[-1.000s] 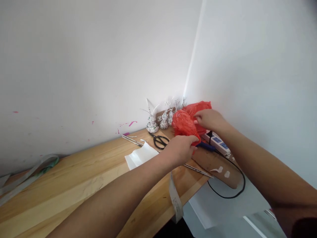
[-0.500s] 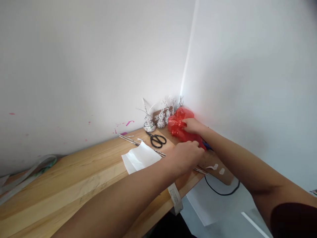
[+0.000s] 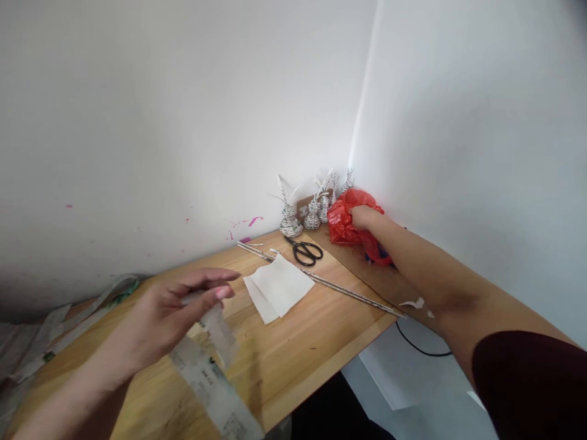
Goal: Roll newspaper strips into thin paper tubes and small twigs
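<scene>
My left hand point(image 3: 186, 305), over the left part of the table, pinches a strip of printed paper point(image 3: 215, 391). The strip hangs folded below the fingers and is blurred at its lower end. My right hand point(image 3: 364, 217) reaches into a red plastic bag point(image 3: 342, 226) in the corner, and its fingers are hidden in the bag. Black-handled scissors point(image 3: 307, 252) lie between the bag and a white sheet of paper point(image 3: 279, 287). Long thin paper rods point(image 3: 353, 296) stretch across the table beside the sheet.
Several woven paper gourd shapes point(image 3: 291, 221) with loose ends on top stand against the wall. A brown board point(image 3: 339, 253) lies under the bag, with white paper scraps point(image 3: 415, 303) on it. More paper strips point(image 3: 92, 311) lie at the left. The wooden table point(image 3: 293, 354) ends at the front right.
My left hand has moved away from the red bag to the left, and the paper strip has come along with it. My right hand has gone deeper into the bag. The view has shifted slightly.
</scene>
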A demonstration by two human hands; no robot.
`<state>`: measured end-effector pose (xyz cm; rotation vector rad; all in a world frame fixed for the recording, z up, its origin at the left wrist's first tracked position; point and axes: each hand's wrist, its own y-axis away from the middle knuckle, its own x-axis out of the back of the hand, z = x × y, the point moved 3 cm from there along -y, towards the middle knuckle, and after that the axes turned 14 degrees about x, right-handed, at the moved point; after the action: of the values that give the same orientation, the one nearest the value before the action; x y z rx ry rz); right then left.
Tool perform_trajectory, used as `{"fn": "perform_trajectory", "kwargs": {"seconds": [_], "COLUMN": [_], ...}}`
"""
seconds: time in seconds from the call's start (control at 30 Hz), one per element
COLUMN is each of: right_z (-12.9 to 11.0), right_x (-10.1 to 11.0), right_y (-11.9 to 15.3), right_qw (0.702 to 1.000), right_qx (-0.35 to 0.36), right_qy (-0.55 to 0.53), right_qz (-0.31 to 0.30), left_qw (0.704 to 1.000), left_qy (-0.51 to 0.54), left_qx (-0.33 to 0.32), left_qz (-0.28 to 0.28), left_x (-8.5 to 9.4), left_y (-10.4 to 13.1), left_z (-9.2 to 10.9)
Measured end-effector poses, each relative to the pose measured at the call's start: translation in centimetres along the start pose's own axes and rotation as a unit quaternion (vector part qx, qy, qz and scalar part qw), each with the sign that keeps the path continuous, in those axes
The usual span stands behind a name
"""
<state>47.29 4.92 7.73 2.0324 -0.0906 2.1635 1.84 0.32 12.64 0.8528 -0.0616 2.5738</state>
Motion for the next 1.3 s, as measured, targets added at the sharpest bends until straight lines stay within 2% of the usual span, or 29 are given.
{"fn": "perform_trajectory", "kwargs": {"seconds": [0.1, 0.23, 0.3, 0.37, 0.43, 0.57, 0.67, 0.77, 0.83, 0.9, 1.03, 1.17, 1.3], "right_z": [0.1, 0.2, -0.2, -0.8, -1.3, -1.3, -0.8, -0.9, -1.6, -2.6, -3.7, -4.0, -4.7], "right_x": [1.7, 3.6, 3.1, 1.9, 0.5, -0.6, -0.4, -0.8, -1.5, -2.0, -1.4, -0.4, -1.3], "right_y": [3.0, 9.2, 11.4, 12.1, 11.2, 6.6, 3.5, 2.0, 1.7, 1.5, 1.5, 3.1, 4.4], "right_qw": [0.999, 0.992, 0.995, 0.999, 1.000, 0.990, 0.983, 0.974, 0.972, 0.975, 0.989, 0.998, 0.995], "right_qx": [0.036, 0.048, 0.027, 0.004, -0.018, -0.073, -0.110, -0.144, -0.148, -0.135, -0.096, -0.034, 0.035], "right_qy": [0.010, 0.052, 0.045, 0.027, -0.023, -0.124, -0.139, -0.124, -0.116, -0.110, -0.078, -0.014, 0.090], "right_qz": [0.002, 0.108, 0.084, 0.036, 0.004, -0.008, 0.047, 0.122, 0.143, 0.139, 0.084, 0.042, 0.011], "left_qw": [0.997, 0.986, 0.979, 0.973, 0.968, 0.946, 0.934, 0.935, 0.936, 0.935, 0.931, 0.932, 0.931], "left_qy": [0.000, 0.051, 0.101, 0.143, 0.177, 0.243, 0.263, 0.252, 0.252, 0.256, 0.273, 0.281, 0.280], "left_qx": [0.053, 0.095, 0.113, 0.122, 0.129, 0.165, 0.191, 0.204, 0.209, 0.215, 0.209, 0.195, 0.199], "left_qz": [0.057, 0.127, 0.139, 0.131, 0.124, 0.135, 0.148, 0.142, 0.127, 0.120, 0.125, 0.121, 0.123], "left_x": [3.1, 5.7, 6.0, 5.8, 5.4, 4.8, 4.7, 4.7, 4.6, 4.6, 4.6, 4.6, 4.4], "left_y": [1.3, 2.3, 2.1, 1.6, 1.0, 0.2, 0.2, 0.4, 0.5, 0.6, 0.6, 0.6, 0.6], "left_z": [-3.2, -7.0, -8.4, -9.5, -10.4, -12.3, -13.4, -13.3, -12.8, -12.3, -12.5, -12.8, -12.5]}}
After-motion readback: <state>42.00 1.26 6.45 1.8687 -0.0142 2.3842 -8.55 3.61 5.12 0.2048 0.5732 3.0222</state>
